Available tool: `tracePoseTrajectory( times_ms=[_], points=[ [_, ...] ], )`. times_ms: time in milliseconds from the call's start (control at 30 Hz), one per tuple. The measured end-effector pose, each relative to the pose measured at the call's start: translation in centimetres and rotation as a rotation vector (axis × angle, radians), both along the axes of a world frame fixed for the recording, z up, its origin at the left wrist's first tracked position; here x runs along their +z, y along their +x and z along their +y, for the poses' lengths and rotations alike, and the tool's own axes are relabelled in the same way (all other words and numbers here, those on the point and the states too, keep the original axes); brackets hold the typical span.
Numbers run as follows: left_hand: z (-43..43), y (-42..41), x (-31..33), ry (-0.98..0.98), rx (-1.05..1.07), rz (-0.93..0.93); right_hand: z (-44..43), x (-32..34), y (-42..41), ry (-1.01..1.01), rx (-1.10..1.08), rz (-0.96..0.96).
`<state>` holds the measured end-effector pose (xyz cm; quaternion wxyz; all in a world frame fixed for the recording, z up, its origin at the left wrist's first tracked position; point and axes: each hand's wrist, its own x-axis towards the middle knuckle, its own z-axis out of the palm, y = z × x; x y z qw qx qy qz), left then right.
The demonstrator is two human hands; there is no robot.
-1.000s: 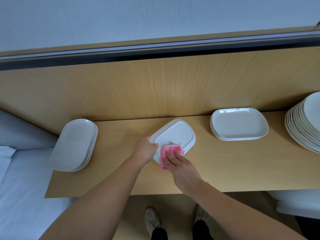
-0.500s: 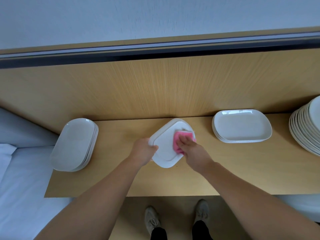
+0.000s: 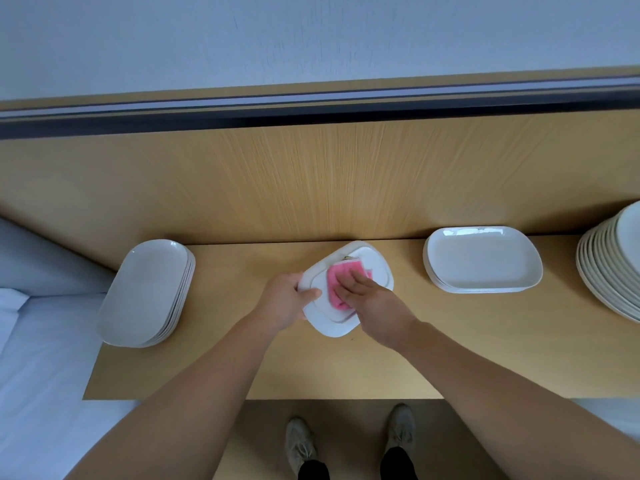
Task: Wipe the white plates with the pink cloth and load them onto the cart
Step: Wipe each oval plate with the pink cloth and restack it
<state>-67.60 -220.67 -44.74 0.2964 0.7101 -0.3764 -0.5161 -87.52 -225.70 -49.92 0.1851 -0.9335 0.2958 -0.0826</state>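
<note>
left hand (image 3: 282, 299) pinches plate (image 3: 332, 325) rim at 9 o'clock so it won't slide | right hand (image 3: 375, 306) flat, pushing pink cloth (image 3: 337, 284) onto plate to rub it | plate in middle of table (image 3: 450, 348)

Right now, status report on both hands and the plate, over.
Left hand grips white plate by its rim. Right hand presses pink cloth flat on it. Nearest plate stack sits apart, to the right; nothing in the way.
</note>
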Motion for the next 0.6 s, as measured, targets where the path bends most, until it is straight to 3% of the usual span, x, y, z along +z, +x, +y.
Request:
tracePoseTrajectory(
  times_ms=[167, 367, 600],
  points=[
    [-0.2, 0.1, -0.2, -0.010, -0.007, 0.036, 0.1, 0.6, 0.8, -0.049, 0.061, -0.031],
    [-0.2, 0.0, -0.6, 0.006, -0.039, 0.009, -0.3, 0.2, 0.5, 0.144, 0.076, 0.004],
    [-0.4, 0.1, -1.1, 0.036, -0.040, -0.063, -2.4, -0.2, -0.4, 0.230, 0.007, 0.097]
  ],
)
